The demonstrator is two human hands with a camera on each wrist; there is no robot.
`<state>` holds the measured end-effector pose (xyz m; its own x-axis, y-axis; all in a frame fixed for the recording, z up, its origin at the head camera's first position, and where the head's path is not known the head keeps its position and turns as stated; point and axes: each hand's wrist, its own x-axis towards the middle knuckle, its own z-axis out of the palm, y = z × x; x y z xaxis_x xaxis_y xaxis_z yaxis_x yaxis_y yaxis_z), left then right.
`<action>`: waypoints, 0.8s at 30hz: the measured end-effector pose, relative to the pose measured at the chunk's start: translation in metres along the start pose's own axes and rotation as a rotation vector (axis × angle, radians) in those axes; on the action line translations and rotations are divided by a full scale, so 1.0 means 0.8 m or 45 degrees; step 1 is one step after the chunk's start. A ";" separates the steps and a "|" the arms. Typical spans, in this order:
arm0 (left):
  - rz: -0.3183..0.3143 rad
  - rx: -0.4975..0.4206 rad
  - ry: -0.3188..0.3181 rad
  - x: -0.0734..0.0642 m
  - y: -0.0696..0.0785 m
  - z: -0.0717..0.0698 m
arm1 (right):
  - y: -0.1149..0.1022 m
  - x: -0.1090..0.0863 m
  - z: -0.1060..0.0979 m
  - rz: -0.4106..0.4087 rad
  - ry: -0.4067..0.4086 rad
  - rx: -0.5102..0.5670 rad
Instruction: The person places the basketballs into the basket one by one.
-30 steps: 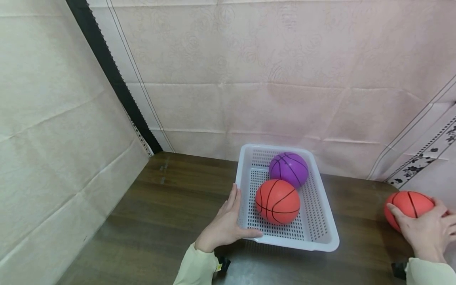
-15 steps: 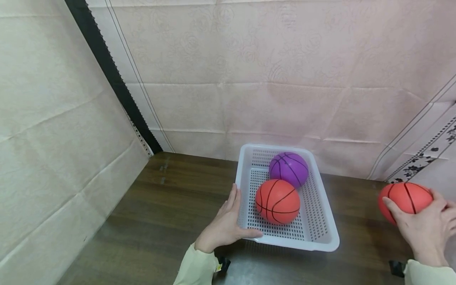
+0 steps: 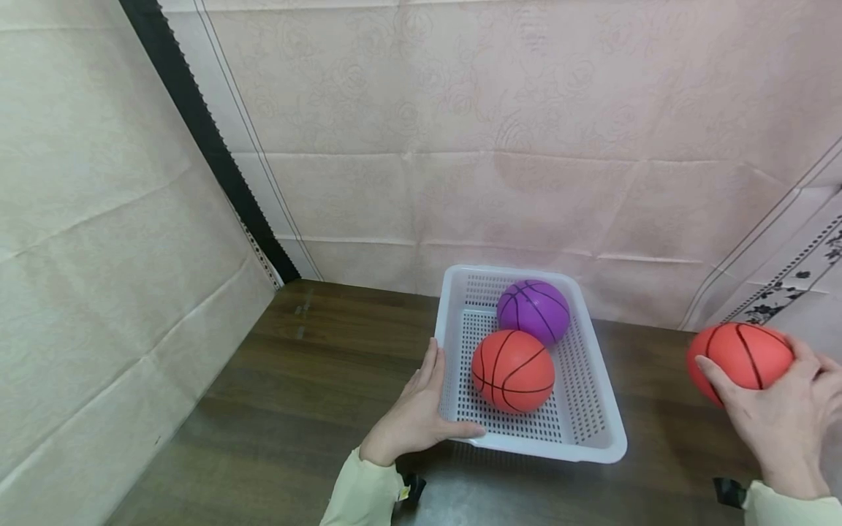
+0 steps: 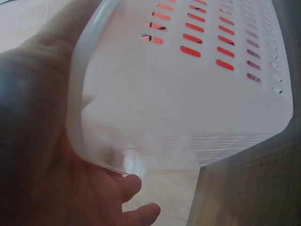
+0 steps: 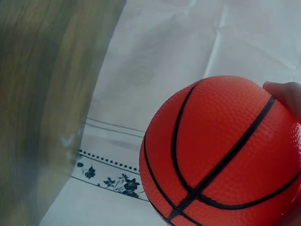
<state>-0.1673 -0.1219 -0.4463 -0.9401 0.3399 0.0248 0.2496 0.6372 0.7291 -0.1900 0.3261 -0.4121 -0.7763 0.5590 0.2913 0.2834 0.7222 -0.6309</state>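
In the head view a white plastic basket holds a purple mini basketball at its far end and an orange-red mini basketball in front of it. My left hand rests on the basket's near left corner, fingers straight along the left side, thumb lying on the front rim. The left wrist view shows that hand's palm against the basket wall. Off to the right, my right hand grips another orange-red mini basketball, which shows large in the right wrist view, a fingertip at its edge.
The dark wooden table lies under the basket. A pale cloth wall rises behind it, with another cloth side at the left. A band with flower print runs down the right-hand cloth.
My right hand has raised the gripped orange-red mini basketball and brought it slightly left, farther up in the head view. My left hand and the basket have stayed still.
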 end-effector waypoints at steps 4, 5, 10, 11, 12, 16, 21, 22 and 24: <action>-0.006 -0.001 -0.001 -0.001 0.000 -0.001 | -0.009 -0.005 -0.001 -0.036 0.022 0.038; -0.007 -0.002 -0.001 -0.001 0.000 -0.001 | -0.011 -0.007 -0.002 -0.048 0.029 0.049; -0.006 -0.013 0.003 0.000 0.000 -0.001 | -0.023 -0.014 -0.005 -0.117 0.077 0.147; -0.004 -0.012 0.003 0.000 0.000 -0.001 | -0.025 -0.015 -0.005 -0.120 0.079 0.165; -0.002 -0.012 0.003 0.000 0.000 -0.001 | -0.027 -0.017 -0.006 -0.133 0.087 0.176; 0.002 -0.016 0.003 0.001 0.000 -0.001 | -0.037 -0.023 -0.009 -0.173 0.091 0.189; 0.000 -0.017 0.003 0.001 0.001 -0.001 | -0.052 -0.035 -0.012 -0.287 0.114 0.234; 0.000 -0.016 0.003 0.001 0.001 -0.001 | -0.056 -0.038 -0.013 -0.304 0.108 0.248; -0.001 -0.011 0.002 0.001 0.001 -0.001 | -0.062 -0.044 -0.015 -0.343 0.099 0.276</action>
<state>-0.1682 -0.1218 -0.4452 -0.9406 0.3385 0.0254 0.2470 0.6311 0.7353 -0.1703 0.2753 -0.3823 -0.7596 0.3952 0.5166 -0.0587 0.7494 -0.6595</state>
